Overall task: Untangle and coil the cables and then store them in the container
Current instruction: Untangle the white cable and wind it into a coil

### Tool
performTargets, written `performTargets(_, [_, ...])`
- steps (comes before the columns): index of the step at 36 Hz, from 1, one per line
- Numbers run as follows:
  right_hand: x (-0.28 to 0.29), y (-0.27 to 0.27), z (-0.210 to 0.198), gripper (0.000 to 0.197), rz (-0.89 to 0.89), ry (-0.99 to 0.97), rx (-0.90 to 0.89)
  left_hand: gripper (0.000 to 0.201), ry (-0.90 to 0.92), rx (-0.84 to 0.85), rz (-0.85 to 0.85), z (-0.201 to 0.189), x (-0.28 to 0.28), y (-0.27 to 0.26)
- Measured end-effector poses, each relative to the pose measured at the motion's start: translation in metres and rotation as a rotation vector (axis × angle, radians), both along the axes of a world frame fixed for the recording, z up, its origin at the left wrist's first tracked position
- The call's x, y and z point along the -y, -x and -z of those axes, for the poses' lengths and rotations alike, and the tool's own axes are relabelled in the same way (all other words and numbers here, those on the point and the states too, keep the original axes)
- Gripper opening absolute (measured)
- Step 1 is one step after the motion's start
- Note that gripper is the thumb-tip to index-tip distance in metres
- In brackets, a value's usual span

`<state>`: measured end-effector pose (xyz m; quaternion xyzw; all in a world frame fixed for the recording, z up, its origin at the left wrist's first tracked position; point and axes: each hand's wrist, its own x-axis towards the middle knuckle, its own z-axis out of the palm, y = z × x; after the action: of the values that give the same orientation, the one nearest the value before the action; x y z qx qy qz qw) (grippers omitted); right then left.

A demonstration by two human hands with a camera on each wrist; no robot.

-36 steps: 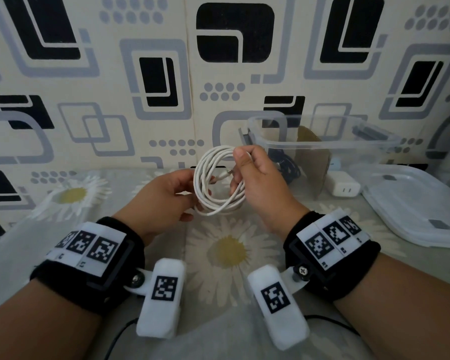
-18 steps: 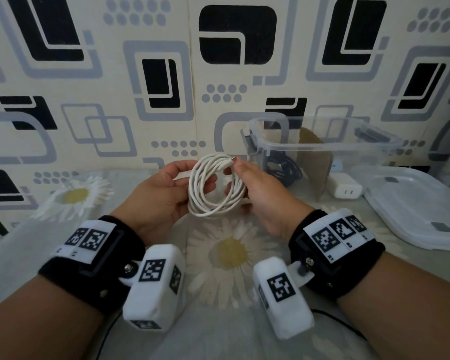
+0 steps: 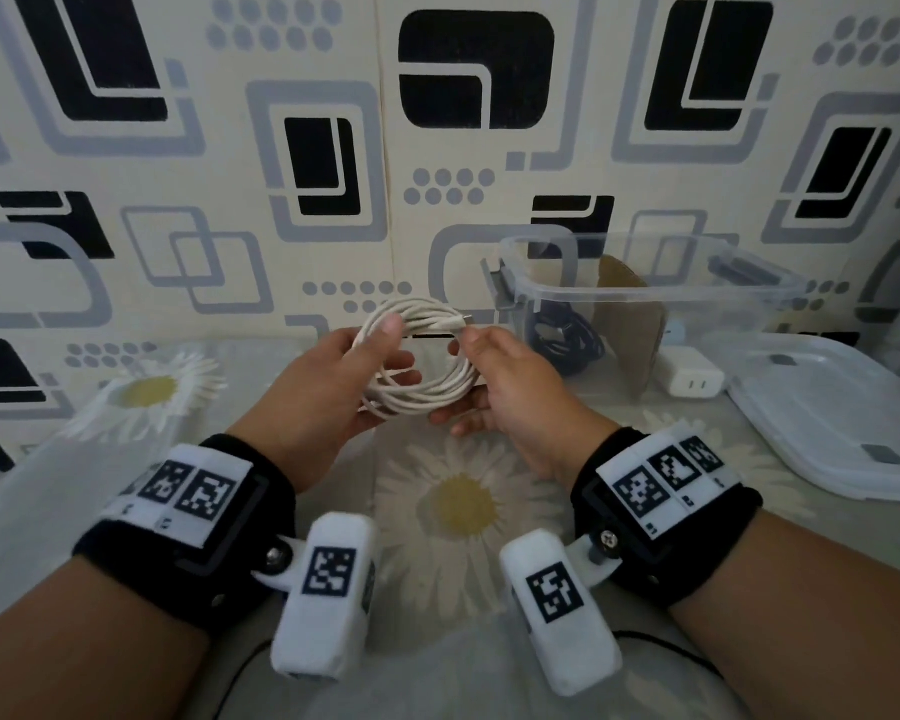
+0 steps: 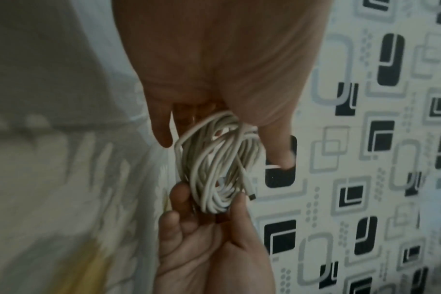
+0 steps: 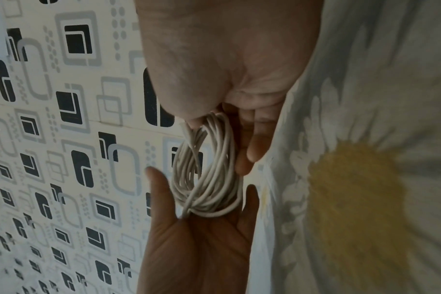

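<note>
Both hands have a grip on the white cable coil, left hand pinching its top, right hand cupping the side nearer the container, just off right.

The cable coil was held left of the container; a charger and lid were set to its right.

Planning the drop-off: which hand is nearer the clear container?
Right. The right hand holds the white cable coil just left of the clear container. The left hand grips the coil's far side, farther away.
</note>
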<state>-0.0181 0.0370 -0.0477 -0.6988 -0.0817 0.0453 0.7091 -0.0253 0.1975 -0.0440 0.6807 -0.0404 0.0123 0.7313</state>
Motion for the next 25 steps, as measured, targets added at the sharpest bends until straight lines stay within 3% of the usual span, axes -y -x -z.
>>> performTargets(3, [0.0, 0.002, -0.001, 0.025, -0.032, 0.0, -0.028, 0.053, -0.118, 0.098, -0.082, 0.003, 0.001, 0.001])
performTargets(8, [0.001, 0.002, 0.001, 0.027, -0.104, 0.072, -0.034, 0.031, -0.145, 0.108, -0.152, 0.006, -0.003, -0.006])
performTargets(12, [0.004, 0.001, 0.003, 0.04, -0.06, 0.099, 0.024, 0.03, -0.128, 0.113, -0.115, 0.008, -0.002, -0.006])
performTargets(16, [0.005, -0.001, 0.003, 0.039, -0.026, 0.097, 0.049, 0.029, -0.108, 0.112, -0.079, 0.009, -0.002, -0.005])
performTargets(22, [0.007, -0.003, 0.003, 0.041, -0.035, 0.08, 0.05, 0.053, -0.014, 0.047, 0.034, 0.007, -0.008, -0.009])
performTargets(25, [0.007, -0.003, 0.004, 0.042, -0.059, 0.073, 0.035, 0.041, 0.03, 0.06, 0.043, 0.006, -0.007, -0.008])
